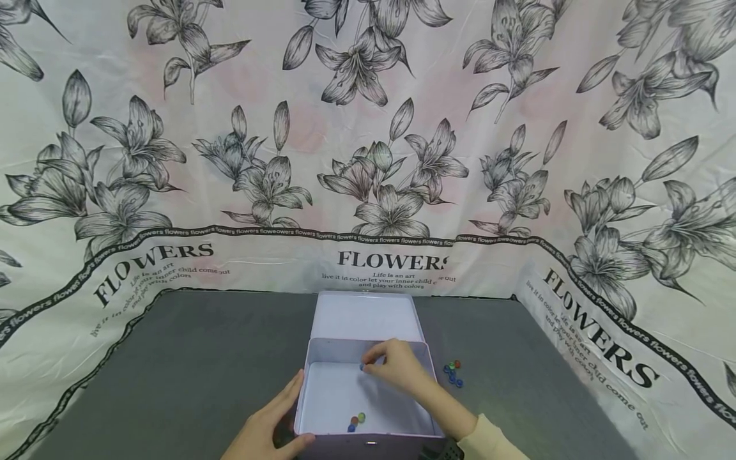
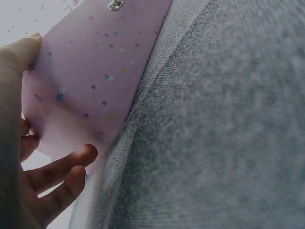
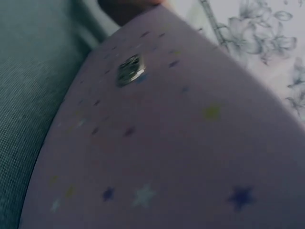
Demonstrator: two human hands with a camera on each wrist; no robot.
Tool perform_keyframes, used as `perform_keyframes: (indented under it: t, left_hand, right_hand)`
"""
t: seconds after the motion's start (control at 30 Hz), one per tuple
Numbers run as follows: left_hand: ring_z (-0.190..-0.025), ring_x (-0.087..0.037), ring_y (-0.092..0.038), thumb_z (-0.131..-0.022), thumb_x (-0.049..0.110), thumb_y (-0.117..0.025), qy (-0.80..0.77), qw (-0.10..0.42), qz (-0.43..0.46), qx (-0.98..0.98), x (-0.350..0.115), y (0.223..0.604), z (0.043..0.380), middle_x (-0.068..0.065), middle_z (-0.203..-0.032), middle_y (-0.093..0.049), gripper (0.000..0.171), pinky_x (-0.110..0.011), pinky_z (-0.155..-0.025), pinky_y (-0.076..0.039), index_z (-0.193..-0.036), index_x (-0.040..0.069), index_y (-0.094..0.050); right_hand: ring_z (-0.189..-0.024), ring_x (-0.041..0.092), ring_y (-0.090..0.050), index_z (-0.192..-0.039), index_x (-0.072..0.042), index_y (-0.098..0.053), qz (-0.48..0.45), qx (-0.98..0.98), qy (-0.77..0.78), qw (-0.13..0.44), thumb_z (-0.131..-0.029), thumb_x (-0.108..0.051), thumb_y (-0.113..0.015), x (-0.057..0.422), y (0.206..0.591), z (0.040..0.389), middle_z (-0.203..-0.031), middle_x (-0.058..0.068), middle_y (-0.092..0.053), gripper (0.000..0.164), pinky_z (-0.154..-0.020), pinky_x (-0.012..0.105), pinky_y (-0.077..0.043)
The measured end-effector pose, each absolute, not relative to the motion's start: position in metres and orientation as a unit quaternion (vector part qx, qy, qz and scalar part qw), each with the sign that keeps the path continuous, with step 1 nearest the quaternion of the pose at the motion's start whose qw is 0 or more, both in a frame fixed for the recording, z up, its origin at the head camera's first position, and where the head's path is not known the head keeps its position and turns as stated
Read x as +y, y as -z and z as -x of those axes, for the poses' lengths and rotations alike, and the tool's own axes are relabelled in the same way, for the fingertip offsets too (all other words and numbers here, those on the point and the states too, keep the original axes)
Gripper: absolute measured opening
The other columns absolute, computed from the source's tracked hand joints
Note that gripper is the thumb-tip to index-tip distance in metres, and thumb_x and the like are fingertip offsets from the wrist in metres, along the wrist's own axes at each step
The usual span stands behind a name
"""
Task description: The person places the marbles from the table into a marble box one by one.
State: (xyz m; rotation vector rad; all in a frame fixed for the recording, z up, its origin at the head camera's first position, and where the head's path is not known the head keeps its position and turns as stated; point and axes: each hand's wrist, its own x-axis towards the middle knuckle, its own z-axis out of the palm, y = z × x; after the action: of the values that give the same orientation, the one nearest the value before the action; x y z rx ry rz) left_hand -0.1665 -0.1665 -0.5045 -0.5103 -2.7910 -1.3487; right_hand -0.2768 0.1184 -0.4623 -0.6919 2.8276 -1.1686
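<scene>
An open pink tin box (image 1: pixel 301 409) with a white inside and a star pattern outside stands on the grey table. My left hand (image 1: pixel 269 418) grips its front left corner, thumb at the front rim and fingers along the side. In the left wrist view, some fingers of that hand (image 2: pixel 47 176) curl beside the box wall (image 2: pixel 95 86). Over the back part of the box, my right hand (image 1: pixel 399 367) pinches a small blue marble (image 1: pixel 361 367), mostly hidden by the fingertips. Near the front inside lie a green marble (image 1: pixel 361 417), a reddish marble (image 1: pixel 354 421) and a blue marble (image 1: pixel 351 429).
Several blue, green and red marbles (image 1: pixel 452 374) lie on the table (image 1: pixel 218 358) right of the box. The raised lid (image 1: pixel 365 316) leans back behind it. A metal clasp (image 3: pixel 131 70) is on the box front. Flower-printed cloth (image 1: pixel 379 160) surrounds the table.
</scene>
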Motion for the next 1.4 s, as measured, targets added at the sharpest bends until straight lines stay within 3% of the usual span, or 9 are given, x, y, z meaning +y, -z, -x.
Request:
perform_keyframes:
  t: [0.47, 0.7, 0.83, 0.93, 1.07, 1.2, 1.4]
  left_hand:
    - [-0.15, -0.049, -0.041, -0.088, 0.058, -0.08, 0.428, 0.001, 0.161, -0.889, -0.167, 0.504, 0.166, -0.01, -0.171, -0.03, 0.102, -0.075, -0.107, -0.045, -0.167, 0.013, -0.034]
    - [-0.15, -0.05, -0.04, -0.09, 0.056, -0.08, 0.432, -0.002, 0.166, -0.886, -0.168, 0.504, 0.168, -0.012, -0.172, -0.029, 0.1, -0.076, -0.106, -0.044, -0.167, 0.013, -0.033]
    - [-0.15, -0.05, -0.039, -0.089, 0.056, -0.08, 0.434, -0.005, 0.166, -0.886, -0.167, 0.504, 0.167, -0.012, -0.172, -0.028, 0.101, -0.075, -0.107, -0.044, -0.167, 0.013, -0.033]
    - [-0.151, -0.05, -0.039, -0.089, 0.059, -0.08, 0.433, -0.006, 0.16, -0.887, -0.167, 0.504, 0.167, -0.012, -0.173, -0.027, 0.103, -0.075, -0.107, -0.044, -0.167, 0.013, -0.032]
    - [-0.15, -0.051, -0.04, -0.088, 0.062, -0.08, 0.429, -0.008, 0.154, -0.89, -0.166, 0.503, 0.166, -0.011, -0.173, -0.027, 0.105, -0.074, -0.107, -0.044, -0.168, 0.014, -0.031]
    - [-0.15, -0.05, -0.04, -0.088, 0.062, -0.08, 0.431, -0.008, 0.154, -0.889, -0.166, 0.503, 0.166, -0.011, -0.173, -0.028, 0.104, -0.073, -0.107, -0.045, -0.168, 0.015, -0.032]
    - [-0.151, -0.049, -0.04, -0.088, 0.062, -0.079, 0.436, -0.006, 0.16, -0.886, -0.167, 0.502, 0.166, -0.01, -0.173, -0.028, 0.104, -0.072, -0.108, -0.045, -0.168, 0.014, -0.033]
  right_hand:
    - [-0.08, 0.018, -0.071, -0.085, -0.006, -0.081, 0.229, 0.927, 0.296, 0.012, -0.084, 0.0, -0.084, 0.116, 0.464, 0.27, -0.082, 0.0, -0.078, 0.007, -0.074, 0.037, -0.061]
    - [-0.08, 0.016, -0.069, -0.089, -0.006, -0.082, 0.213, 0.93, 0.298, 0.01, -0.085, -0.001, -0.083, 0.115, 0.464, 0.271, -0.085, 0.0, -0.078, 0.006, -0.069, 0.032, -0.059]
    - [-0.086, 0.018, -0.07, -0.092, -0.007, -0.082, 0.206, 0.928, 0.31, 0.0, -0.087, -0.004, -0.081, 0.118, 0.462, 0.272, -0.088, -0.001, -0.077, 0.006, -0.075, 0.036, -0.059]
    - [-0.08, 0.016, -0.067, -0.093, -0.006, -0.083, 0.208, 0.922, 0.327, -0.021, -0.088, -0.004, -0.081, 0.12, 0.46, 0.272, -0.09, 0.0, -0.079, 0.006, -0.071, 0.034, -0.057]
    - [-0.057, 0.007, -0.053, -0.096, -0.003, -0.083, 0.205, 0.91, 0.356, -0.054, -0.089, -0.003, -0.081, 0.125, 0.456, 0.272, -0.092, 0.005, -0.08, 0.007, -0.052, 0.023, -0.046]
    - [-0.048, 0.003, -0.044, -0.097, -0.005, -0.084, 0.187, 0.904, 0.374, -0.085, -0.09, -0.004, -0.082, 0.136, 0.453, 0.268, -0.095, 0.006, -0.081, 0.008, -0.045, 0.02, -0.039]
    - [-0.043, 0.001, -0.036, -0.098, -0.008, -0.085, 0.15, 0.893, 0.407, -0.12, -0.09, -0.004, -0.083, 0.159, 0.45, 0.264, -0.067, 0.002, -0.071, 0.009, -0.042, 0.019, -0.029]
